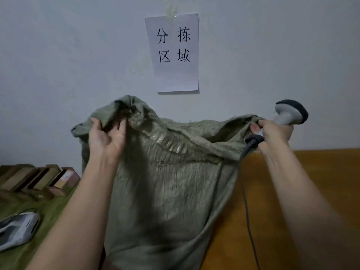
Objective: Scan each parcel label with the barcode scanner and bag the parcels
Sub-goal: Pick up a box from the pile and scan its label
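Both hands are up, stretching a green woven sack (167, 182) open at centre frame. The left hand (106, 136) at ten o'clock pinches the bunched rim, fingers curled into the fabric. The right hand (272, 133) at two o'clock is clenched round the barcode scanner (290, 113), head up, and seems to catch the rim too, though that is hard to see. Its cable (247, 201) hangs to the wooden table (311, 172). Boxed parcels (39, 179) line up at nine o'clock, a white device (17, 229) at eight.
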Demonstrator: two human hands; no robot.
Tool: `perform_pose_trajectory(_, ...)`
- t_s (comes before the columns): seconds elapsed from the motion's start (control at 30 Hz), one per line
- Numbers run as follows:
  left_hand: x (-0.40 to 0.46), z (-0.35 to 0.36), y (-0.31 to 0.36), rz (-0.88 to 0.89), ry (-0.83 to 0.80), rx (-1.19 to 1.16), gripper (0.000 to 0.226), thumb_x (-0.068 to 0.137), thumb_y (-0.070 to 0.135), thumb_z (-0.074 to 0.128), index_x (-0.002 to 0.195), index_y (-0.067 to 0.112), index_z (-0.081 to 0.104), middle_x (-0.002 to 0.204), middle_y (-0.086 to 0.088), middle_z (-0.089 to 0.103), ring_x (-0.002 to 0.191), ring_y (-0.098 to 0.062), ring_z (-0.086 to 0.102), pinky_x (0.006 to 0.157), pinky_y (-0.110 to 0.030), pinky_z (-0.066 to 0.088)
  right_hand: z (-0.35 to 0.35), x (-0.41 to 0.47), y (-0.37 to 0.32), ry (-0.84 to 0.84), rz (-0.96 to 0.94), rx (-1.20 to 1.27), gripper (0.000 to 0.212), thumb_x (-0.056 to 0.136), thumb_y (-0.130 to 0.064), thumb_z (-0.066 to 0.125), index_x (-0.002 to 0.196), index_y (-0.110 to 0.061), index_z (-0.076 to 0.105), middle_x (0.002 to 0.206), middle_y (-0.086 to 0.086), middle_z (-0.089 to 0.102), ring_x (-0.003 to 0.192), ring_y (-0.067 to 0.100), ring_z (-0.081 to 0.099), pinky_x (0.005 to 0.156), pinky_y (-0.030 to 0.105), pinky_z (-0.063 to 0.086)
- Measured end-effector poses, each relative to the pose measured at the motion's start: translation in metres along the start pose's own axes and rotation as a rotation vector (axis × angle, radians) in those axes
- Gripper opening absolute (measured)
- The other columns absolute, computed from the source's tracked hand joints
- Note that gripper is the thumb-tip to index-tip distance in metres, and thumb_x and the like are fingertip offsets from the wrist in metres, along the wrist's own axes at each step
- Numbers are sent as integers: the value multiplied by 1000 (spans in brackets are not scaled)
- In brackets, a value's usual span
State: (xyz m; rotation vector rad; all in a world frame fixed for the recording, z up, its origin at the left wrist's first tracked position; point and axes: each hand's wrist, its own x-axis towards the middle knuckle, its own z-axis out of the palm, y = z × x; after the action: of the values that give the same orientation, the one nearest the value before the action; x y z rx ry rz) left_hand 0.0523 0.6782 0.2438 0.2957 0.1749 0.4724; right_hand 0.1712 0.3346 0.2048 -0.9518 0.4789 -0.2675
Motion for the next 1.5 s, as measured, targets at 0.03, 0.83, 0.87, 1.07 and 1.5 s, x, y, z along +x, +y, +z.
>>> perform_pose_trajectory(0.03,-2,-5,-5,10,-11,106,52,98,50,44,125,8,58,123,-18,64,114,-30,60,103,-49,45,-7,4,4,22,-23,-15,62,83,13,61,136,-9,36,120,14,53,81,19,65,60,28,59)
perform_pose_trajectory(0.83,-86,-22,-202,375,-176,2368,24,87,29,54,104,12,56,130,-15,29,119,-38,30,101,-48,29,-162,-30,-44,-64,59,-759,34,89,-2,68,119,7,56,95,16,67,60,13,63,47,21,52)
perform_pose_trajectory(0.87,-90,-20,-211,347,-244,2338,26,87,29,54,107,13,58,129,-14,29,120,-37,30,102,-47,29,-171,-33,-51,-38,30,-834,31,89,-5,70,115,6,58,84,12,65,57,12,59,47,23,49)
perform_pose_trajectory(1.07,-118,-26,-272,86,-591,2242,27,89,33,59,113,21,58,131,-9,27,124,-32,28,103,-44,30,-216,-40,-98,128,-134,-1340,36,93,-33,65,103,1,58,84,15,62,73,29,61,60,34,44)
perform_pose_trajectory(1.5,-140,-8,-407,-124,-802,2082,20,91,26,62,109,18,64,132,-13,37,127,-30,38,105,-31,31,-311,45,-122,-127,-242,-1305,54,90,-10,66,139,-12,42,125,11,56,103,28,56,76,36,47)
